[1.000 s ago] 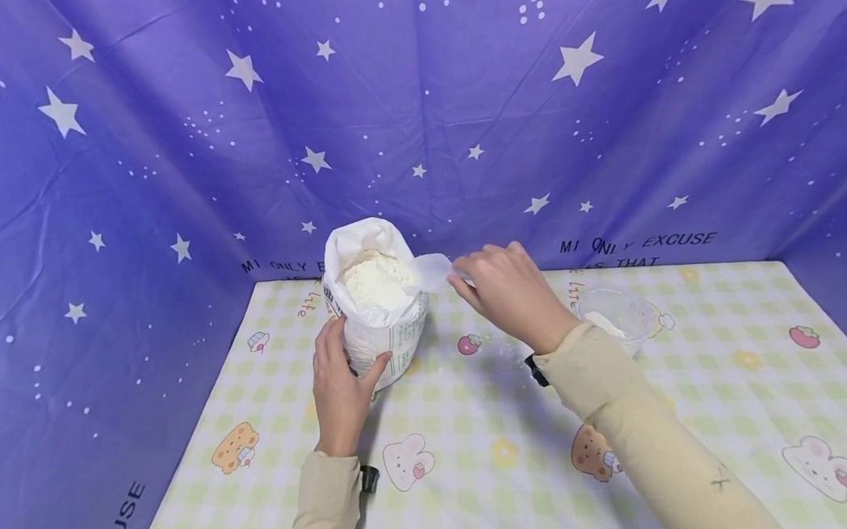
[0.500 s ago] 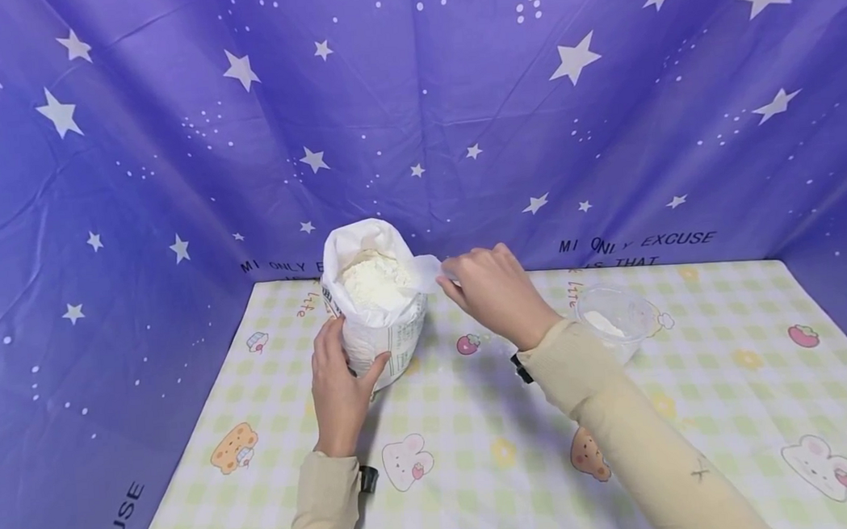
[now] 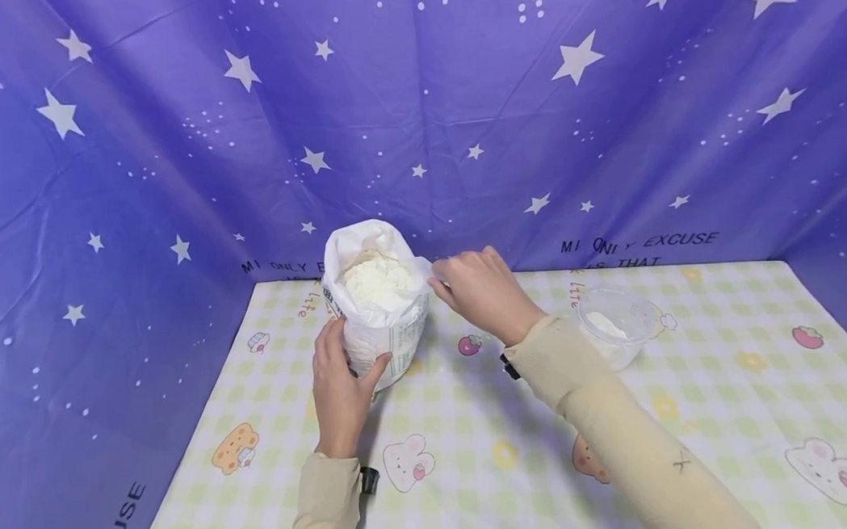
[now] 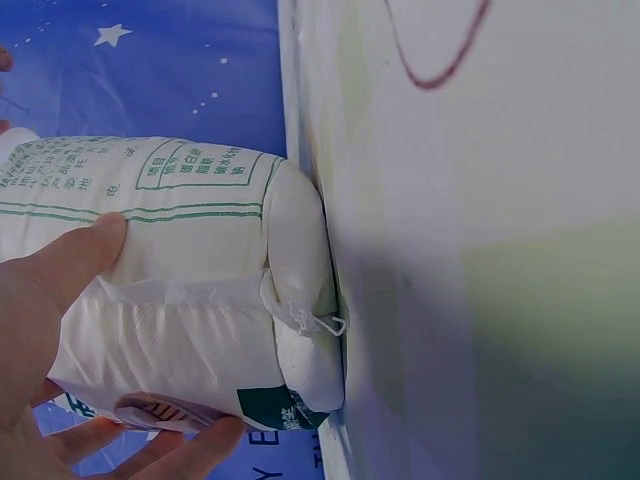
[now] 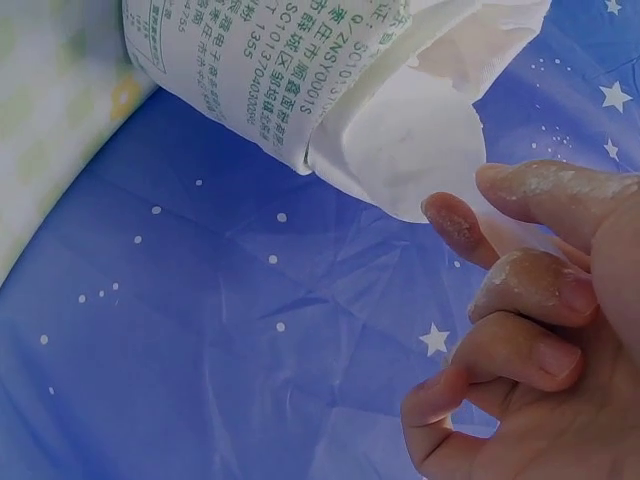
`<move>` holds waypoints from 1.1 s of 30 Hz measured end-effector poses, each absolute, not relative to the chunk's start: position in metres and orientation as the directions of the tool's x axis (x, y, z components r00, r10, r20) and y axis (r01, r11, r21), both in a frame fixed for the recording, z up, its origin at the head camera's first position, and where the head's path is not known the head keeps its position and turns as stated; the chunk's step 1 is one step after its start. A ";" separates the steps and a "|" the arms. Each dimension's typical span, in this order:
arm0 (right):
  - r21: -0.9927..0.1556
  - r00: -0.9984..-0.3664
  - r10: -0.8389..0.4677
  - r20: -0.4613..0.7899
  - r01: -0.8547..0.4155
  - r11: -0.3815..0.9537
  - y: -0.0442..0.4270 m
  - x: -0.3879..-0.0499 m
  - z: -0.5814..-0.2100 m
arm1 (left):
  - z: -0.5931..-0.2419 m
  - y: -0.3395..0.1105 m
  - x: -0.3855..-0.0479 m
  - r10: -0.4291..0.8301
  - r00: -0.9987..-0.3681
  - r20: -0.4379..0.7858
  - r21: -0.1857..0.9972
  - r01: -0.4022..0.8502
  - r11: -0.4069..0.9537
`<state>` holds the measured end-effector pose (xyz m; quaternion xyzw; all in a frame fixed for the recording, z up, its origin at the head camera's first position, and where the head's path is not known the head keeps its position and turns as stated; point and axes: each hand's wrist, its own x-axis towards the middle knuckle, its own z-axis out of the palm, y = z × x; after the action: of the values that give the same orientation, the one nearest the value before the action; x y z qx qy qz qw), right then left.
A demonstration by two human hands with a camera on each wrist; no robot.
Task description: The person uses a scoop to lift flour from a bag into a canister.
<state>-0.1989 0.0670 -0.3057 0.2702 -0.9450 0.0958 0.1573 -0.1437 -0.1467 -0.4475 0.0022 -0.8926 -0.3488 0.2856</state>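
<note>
A white woven bag of flour (image 3: 388,339) stands upright with its top folded open, and pale flour (image 3: 377,279) shows inside near the rim. My left hand (image 3: 344,395) grips the bag's near left side, thumb in front and fingers around the other side in the left wrist view. My right hand (image 3: 483,289) is at the bag's right rim, pinching a translucent white plastic scoop (image 5: 415,150) between thumb and forefinger. The scoop's broad end lies against the bag's mouth; its handle is mostly hidden by the hand. White powder dusts the right fingers (image 5: 530,280).
A clear plastic tub (image 3: 619,321) with some white flour in it stands to the right, behind the right forearm. A checked cloth (image 3: 481,495) with cartoon prints covers the table. A blue star-printed curtain (image 3: 420,95) closes off the back and sides.
My right hand has moved left toward the bag, bringing the scoop further over the rim, so less of it shows. The left hand and the bag have stayed in place.
</note>
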 end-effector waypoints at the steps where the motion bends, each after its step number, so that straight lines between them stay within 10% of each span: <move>1: -0.099 -0.807 -0.481 0.344 -0.540 0.836 0.066 -0.200 -0.306 | -0.448 -0.147 -0.144 -0.204 -0.836 0.510 0.624 0.196 0.757; 33: -0.092 -0.779 -0.531 0.332 -0.587 0.804 0.045 -0.217 -0.324 | -0.449 -0.148 -0.143 -0.193 -0.807 0.558 0.615 0.246 0.749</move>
<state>-0.2169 0.0448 -0.3236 0.2981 -0.9384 0.0954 0.1467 -0.1434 -0.1479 -0.4488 -0.0152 -0.8822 -0.3539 0.3102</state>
